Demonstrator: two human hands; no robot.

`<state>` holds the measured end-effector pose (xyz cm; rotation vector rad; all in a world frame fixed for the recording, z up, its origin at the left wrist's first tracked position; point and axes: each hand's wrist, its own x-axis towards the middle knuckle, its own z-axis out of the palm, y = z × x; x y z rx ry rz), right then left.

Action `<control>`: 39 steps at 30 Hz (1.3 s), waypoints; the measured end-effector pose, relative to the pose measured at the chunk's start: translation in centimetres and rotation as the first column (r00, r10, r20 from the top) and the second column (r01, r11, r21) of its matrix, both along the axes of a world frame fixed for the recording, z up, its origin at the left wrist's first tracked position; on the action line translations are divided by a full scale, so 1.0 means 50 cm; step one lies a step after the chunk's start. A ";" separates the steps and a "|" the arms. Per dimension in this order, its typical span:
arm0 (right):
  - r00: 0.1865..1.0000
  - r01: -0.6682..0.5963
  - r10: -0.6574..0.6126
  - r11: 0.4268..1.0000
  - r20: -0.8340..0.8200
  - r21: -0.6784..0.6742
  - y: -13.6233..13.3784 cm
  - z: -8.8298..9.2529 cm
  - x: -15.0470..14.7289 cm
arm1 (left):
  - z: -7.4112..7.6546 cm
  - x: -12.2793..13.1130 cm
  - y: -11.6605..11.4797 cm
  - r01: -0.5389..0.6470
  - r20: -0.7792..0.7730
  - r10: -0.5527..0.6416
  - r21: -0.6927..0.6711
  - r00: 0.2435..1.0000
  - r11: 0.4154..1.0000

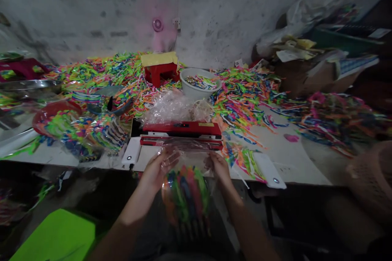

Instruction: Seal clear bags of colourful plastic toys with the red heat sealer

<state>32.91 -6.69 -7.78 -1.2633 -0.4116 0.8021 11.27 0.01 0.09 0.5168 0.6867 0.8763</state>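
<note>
White table (292, 167), red sealer-like unit (183, 129) on its near side, clear bag (193, 160) of bright strips (185, 195) just nearer, L hand (157, 167) & R hand (219, 165) holding its top sides: lining-up step, looks like; next move prob. needs it kept flat.

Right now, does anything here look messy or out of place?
The colourful strips look spilled: they sprawl loose around the grey bucket, which holds only some. A pink piece lies apart on the white tabletop.
</note>
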 end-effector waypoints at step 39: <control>0.699 -0.401 0.096 0.873 0.708 0.278 -0.258 0.211 -0.055 | 0.075 -0.260 -0.173 0.124 -0.371 0.073 0.479 0.926 0.869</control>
